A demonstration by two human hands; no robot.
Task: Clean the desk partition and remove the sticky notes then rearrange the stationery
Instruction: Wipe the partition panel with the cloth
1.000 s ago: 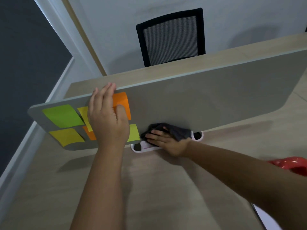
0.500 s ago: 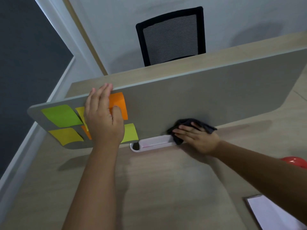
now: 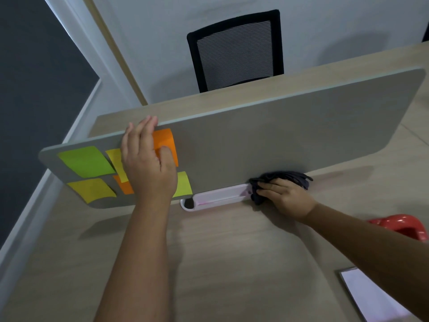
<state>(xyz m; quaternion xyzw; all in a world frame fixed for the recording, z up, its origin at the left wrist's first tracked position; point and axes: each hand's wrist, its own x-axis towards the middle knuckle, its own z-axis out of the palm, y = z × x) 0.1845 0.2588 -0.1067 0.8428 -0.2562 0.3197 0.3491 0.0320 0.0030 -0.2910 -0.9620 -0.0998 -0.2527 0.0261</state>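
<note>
A grey desk partition [image 3: 290, 135] stands across the wooden desk. Several sticky notes sit on its left end: a green note [image 3: 86, 161], a yellow note [image 3: 91, 189], an orange note [image 3: 166, 140] and others partly hidden. My left hand [image 3: 147, 159] lies flat over the notes, fingers reaching the partition's top edge. My right hand [image 3: 284, 196] presses a dark cloth [image 3: 285, 177] against the partition's lower edge, at the right end of the white bracket [image 3: 218, 197].
A red object [image 3: 404, 225] sits at the right edge of the desk [image 3: 232, 263]. A clipboard with white paper [image 3: 369, 296] lies at the lower right. A black mesh chair [image 3: 236, 49] stands behind the partition. A dark wall runs along the left.
My right hand has slid the cloth to the right along the partition's bottom edge, uncovering the white bracket. My left hand has stayed on the sticky notes.
</note>
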